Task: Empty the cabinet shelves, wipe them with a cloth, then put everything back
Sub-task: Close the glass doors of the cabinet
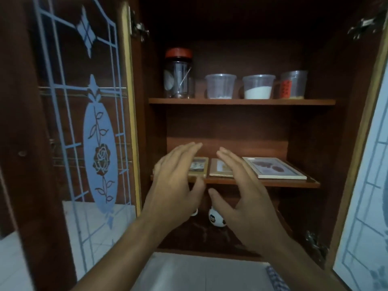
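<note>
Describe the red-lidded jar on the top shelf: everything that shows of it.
The red-lidded jar is a tall clear cylinder, glass or plastic by its look, closed with a red lid. It stands upright at the left end of the top shelf. Inside show a pale rounded shape and something thin like a wire; what they are is too dim to tell. Only the shelf touches it: the nearest clear tub stands apart to its right.

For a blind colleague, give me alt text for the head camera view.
The left hand and right hand, both open, reach toward picture frames lying flat on the middle shelf of an open wooden cabinet. The top shelf holds a red-lidded jar and three plastic tubs.
</note>
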Demonstrator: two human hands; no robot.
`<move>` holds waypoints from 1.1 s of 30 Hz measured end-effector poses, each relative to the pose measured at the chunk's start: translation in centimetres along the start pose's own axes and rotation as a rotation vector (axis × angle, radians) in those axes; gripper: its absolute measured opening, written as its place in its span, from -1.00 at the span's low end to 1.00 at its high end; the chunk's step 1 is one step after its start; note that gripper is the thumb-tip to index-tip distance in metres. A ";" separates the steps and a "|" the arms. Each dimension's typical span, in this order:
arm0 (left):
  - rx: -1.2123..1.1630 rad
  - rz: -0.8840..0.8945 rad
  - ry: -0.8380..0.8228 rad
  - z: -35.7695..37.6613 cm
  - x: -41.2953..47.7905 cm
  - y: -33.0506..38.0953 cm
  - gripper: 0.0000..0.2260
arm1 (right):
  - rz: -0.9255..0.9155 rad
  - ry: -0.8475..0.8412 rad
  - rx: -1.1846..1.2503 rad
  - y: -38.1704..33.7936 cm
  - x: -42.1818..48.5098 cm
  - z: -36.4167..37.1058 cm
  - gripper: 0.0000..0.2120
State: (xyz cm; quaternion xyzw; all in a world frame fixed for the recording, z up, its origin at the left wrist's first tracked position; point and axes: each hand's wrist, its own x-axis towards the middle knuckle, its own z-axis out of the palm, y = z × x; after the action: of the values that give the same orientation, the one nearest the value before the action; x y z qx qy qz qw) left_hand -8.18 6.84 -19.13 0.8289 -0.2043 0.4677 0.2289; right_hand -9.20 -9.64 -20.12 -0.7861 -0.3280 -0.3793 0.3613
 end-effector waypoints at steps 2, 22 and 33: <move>0.006 -0.003 0.079 -3.0 1.3 0.2 -0.50 | -0.079 0.013 0.053 -1.9 2.1 -0.3 -0.39; 0.405 -0.133 0.511 -24.6 0.4 -3.9 -0.59 | -0.534 -0.007 0.380 -19.8 16.2 7.0 -0.50; -0.080 -0.396 0.375 -21.7 -0.5 -7.7 -0.54 | -0.443 0.080 0.323 -21.6 18.1 10.5 -0.40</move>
State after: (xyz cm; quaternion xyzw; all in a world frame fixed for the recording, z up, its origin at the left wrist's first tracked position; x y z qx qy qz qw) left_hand -18.96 25.49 -11.09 0.7419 -0.0105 0.5506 0.3825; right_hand -13.45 14.59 -2.86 -0.6119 -0.5336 -0.4225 0.4031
